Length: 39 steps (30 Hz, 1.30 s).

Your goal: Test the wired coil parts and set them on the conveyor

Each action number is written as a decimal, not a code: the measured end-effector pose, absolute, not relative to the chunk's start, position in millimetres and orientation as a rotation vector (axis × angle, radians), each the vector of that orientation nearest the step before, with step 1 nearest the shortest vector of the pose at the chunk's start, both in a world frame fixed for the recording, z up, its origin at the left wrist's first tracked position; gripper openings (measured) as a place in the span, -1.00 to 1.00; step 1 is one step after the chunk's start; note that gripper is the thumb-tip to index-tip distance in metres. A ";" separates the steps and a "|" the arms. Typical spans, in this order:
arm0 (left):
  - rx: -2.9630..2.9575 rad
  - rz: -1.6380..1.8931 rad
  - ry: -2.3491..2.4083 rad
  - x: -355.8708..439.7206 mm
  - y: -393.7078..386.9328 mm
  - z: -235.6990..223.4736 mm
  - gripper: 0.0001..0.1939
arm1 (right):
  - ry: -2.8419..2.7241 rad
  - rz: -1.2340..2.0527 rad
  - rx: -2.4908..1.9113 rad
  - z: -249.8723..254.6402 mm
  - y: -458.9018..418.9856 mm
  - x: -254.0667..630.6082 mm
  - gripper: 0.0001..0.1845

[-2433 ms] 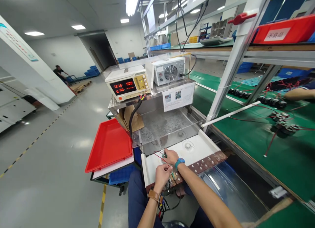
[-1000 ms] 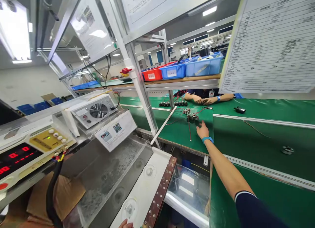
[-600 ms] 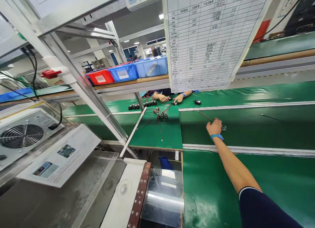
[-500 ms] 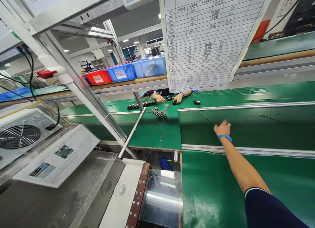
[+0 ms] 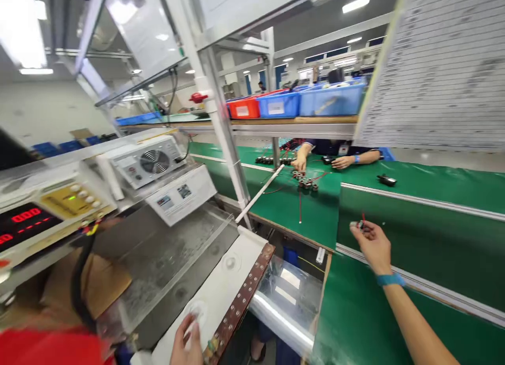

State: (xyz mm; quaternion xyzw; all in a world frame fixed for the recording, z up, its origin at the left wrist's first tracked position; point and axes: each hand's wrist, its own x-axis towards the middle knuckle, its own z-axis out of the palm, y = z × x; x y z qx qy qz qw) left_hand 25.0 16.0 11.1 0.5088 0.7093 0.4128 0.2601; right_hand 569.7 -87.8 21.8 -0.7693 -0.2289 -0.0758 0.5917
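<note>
My right hand is raised over the green conveyor belt, its fingers pinched on a small round part with a red wire. My left hand shows at the bottom edge. Its fingers lie flat on the white fixture plate, by a round recess and beside the brown terminal strip. Nothing shows in that hand.
A power supply with red digits and a fan unit sit above a clear tank. A co-worker's hands work near a cluster of wired parts. Blue and red bins line the shelf. A printed sheet hangs at the right.
My right hand has drawn back from the belt toward me, now pinching the small wired part. The view swung left, and my left hand came into sight on the white plate.
</note>
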 end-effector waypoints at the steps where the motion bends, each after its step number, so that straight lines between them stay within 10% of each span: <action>1: 1.449 1.155 1.852 30.9 12.0 24.1 -0.51 | -0.701 -0.063 -1.720 33.3 -73.1 530.8 -0.37; 9: 2.512 1.043 1.799 47.2 -28.3 110.3 -0.48 | -2.091 0.712 -1.019 85.2 -2.8 257.0 -0.62; 16: 1.825 0.359 2.294 -50.2 -63.9 80.8 -0.68 | -2.427 0.642 -1.263 38.2 77.1 134.5 -0.67; 28: 0.714 0.783 1.358 -79.7 -135.9 25.7 -0.37 | -2.598 0.495 -1.479 -16.2 106.9 94.8 -0.67; 39: 0.628 0.815 1.058 0.5 -86.1 74.4 -0.48 | -2.666 0.451 -1.608 -20.8 110.2 89.2 -0.49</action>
